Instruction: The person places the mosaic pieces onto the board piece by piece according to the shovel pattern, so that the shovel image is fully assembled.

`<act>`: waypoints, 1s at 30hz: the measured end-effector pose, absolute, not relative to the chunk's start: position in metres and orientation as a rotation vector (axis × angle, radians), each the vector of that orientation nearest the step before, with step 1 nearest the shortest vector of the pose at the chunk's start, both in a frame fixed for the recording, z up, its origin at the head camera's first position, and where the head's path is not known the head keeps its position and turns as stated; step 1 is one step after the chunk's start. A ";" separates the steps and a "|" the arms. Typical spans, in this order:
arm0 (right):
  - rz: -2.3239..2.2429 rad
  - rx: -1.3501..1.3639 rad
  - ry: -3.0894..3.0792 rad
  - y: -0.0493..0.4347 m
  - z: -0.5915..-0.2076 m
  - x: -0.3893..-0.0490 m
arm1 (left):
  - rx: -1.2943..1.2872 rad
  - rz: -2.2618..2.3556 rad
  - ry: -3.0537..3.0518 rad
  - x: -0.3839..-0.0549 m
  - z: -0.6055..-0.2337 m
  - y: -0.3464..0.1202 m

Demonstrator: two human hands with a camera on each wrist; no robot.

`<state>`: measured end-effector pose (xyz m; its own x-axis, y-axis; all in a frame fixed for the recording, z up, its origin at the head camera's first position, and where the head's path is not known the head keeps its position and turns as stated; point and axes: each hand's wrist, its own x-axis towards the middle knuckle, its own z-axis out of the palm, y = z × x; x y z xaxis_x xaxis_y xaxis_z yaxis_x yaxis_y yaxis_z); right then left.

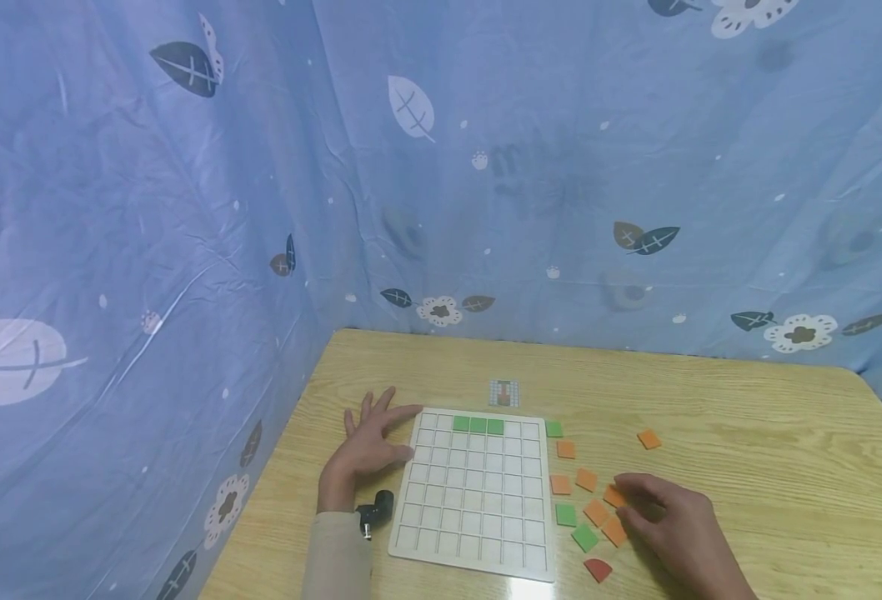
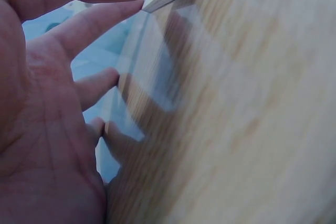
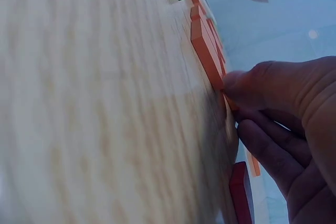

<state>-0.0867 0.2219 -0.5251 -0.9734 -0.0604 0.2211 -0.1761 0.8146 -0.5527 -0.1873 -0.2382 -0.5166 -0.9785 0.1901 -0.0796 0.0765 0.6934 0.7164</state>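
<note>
A white grid board (image 1: 474, 492) lies on the table, with three green square tiles (image 1: 478, 425) side by side in its top row. My left hand (image 1: 369, 450) rests at the board's left side, fingers spread, index fingertip at the top left corner and thumb at the left edge. To the right of the board, my right hand (image 1: 666, 517) pinches an orange square tile (image 1: 613, 496) between thumb and index finger, low at the table. Other orange tiles (image 1: 597, 512) lie close beside it. The right wrist view shows the thumb (image 3: 239, 85) against the orange pieces.
Green tiles (image 1: 584, 537) and a red quarter-round tile (image 1: 598, 570) lie near the board's right side. One orange tile (image 1: 648, 439) sits apart, farther back. A small printed card (image 1: 504, 392) lies behind the board. A blue patterned curtain (image 1: 561, 167) hangs behind the wooden table (image 1: 786, 467).
</note>
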 end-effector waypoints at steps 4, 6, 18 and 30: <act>0.879 0.186 -2.799 0.220 -0.525 -0.088 | 0.214 1.154 2.754 -0.187 -0.516 -0.238; 0.877 0.182 -2.802 0.220 -0.525 -0.088 | 0.215 1.154 2.754 -0.187 -0.516 -0.238; 0.988 0.104 -2.887 0.231 -0.511 -0.085 | 0.216 1.140 2.757 -0.187 -0.519 -0.239; 0.943 0.262 -2.717 0.222 -0.489 -0.095 | 0.222 1.145 2.757 -0.187 -0.516 -0.238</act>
